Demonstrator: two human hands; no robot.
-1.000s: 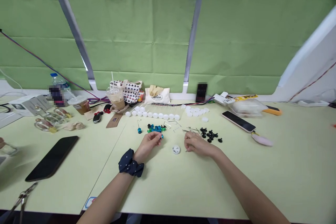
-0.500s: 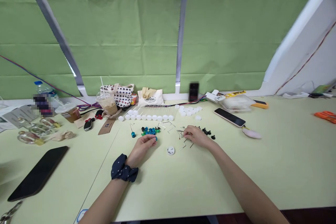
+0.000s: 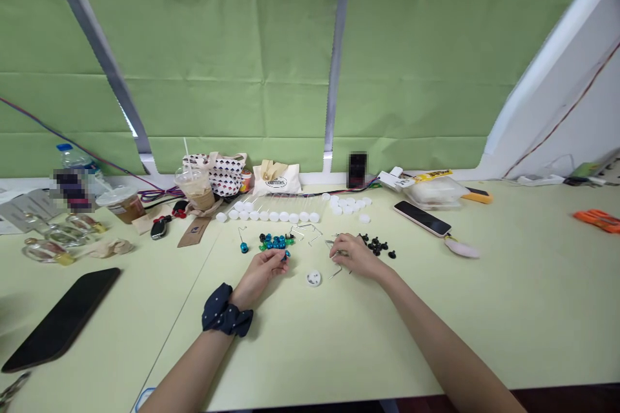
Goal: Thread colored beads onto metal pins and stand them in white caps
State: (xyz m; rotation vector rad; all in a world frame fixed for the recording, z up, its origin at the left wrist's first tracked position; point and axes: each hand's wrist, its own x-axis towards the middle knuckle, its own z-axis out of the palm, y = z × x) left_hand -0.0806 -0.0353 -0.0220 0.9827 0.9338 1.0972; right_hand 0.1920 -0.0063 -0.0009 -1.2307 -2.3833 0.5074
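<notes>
My left hand (image 3: 264, 269) is closed in a pinch on a small shiny blue piece (image 3: 285, 255). Just behind it lies a cluster of blue, green and black pieces (image 3: 275, 242). My right hand (image 3: 356, 253) hovers low over thin bent metal wires (image 3: 335, 272), its fingers curved and slightly apart; the fingertips partly cover the wires, and no held item shows. Between the hands sits a small round white dish (image 3: 314, 279) with tiny dark bits in it. Small black pieces (image 3: 376, 245) lie beyond my right hand, and a blue piece with a wire hook (image 3: 244, 247) stands left of the cluster.
White-capped clear tubes (image 3: 274, 216) lie in a row at the back, with loose white caps (image 3: 346, 206) beside them. A phone (image 3: 423, 217) and orange scissors (image 3: 598, 220) are to the right. Drink cups (image 3: 196, 190), glass bottles (image 3: 48, 250) and a dark tablet-like slab (image 3: 62, 319) occupy the left.
My right hand's fingers have loosened from a tighter pinch and spread lower over the wires. My left hand still pinches the blue piece, now turned a little. The view has shifted slightly.
</notes>
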